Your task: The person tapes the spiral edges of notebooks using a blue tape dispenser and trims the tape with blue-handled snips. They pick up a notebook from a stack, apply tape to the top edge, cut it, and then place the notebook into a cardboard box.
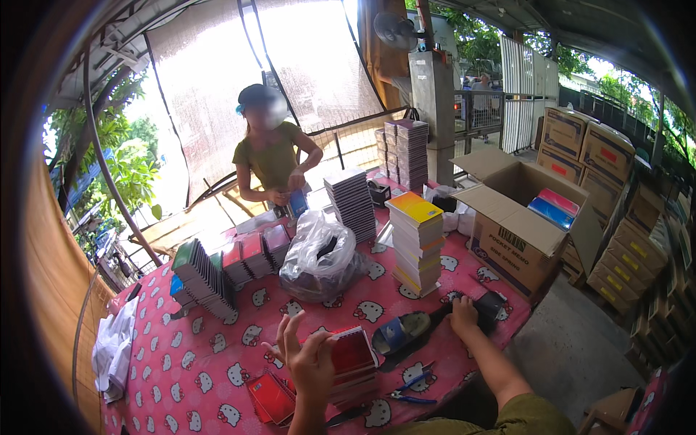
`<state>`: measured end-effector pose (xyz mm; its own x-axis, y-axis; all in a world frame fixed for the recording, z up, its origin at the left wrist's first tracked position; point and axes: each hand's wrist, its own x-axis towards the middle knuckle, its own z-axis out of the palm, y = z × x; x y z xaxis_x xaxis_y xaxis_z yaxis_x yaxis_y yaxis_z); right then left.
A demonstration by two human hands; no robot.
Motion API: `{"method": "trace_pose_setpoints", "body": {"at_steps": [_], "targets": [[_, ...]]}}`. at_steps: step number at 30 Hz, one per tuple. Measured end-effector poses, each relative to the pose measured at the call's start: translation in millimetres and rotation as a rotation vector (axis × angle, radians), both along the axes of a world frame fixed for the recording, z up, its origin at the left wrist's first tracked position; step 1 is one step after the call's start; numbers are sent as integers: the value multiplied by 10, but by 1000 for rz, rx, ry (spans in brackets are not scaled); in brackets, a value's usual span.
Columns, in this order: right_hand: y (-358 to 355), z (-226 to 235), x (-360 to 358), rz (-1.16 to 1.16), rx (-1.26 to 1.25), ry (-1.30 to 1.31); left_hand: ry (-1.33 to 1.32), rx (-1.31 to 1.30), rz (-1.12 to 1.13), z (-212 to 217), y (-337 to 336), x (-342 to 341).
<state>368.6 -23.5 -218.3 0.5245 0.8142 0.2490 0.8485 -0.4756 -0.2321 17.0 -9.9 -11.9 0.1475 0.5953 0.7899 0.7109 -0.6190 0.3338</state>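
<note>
My left hand (310, 362) is raised beside a stack of red-covered notebooks (353, 355), its fingers apart and nothing seen in them. My right hand (464, 317) reaches across to a black object (490, 306) near the table's right edge. Its fingers are curled down there, and what they hold, if anything, is hidden. Between my hands lies a blue and beige item shaped like a slipper (401, 332). Blue-handled pliers (413, 388) rest on the cloth in front of it. Several loose red covers (271, 397) lie left of the notebook stack.
A pink patterned cloth (196, 370) covers the table. A tall yellow-topped notebook stack (418, 243), a clear plastic bag (319, 264) and more notebook stacks (203, 279) stand farther back. An open carton (518, 225) is at the right. Across the table a person (272, 156) handles a blue item.
</note>
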Motion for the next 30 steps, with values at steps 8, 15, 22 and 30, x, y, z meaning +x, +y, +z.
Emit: {"method": "trace_pose_setpoints", "body": {"at_steps": [8,15,22,30], "targets": [[133,-183,166,83,-102,-52,-133,-140,-171,-19,38,-123],[239,-46,192,28,-32,151,-99,-160,-204,-8,46,-183],[211,258,90,13,-26,19,-74,-163,-189,37,55,-154],[105,1691,-1033,793,595,443,-60,-130,-152,-17,105,-143]]}}
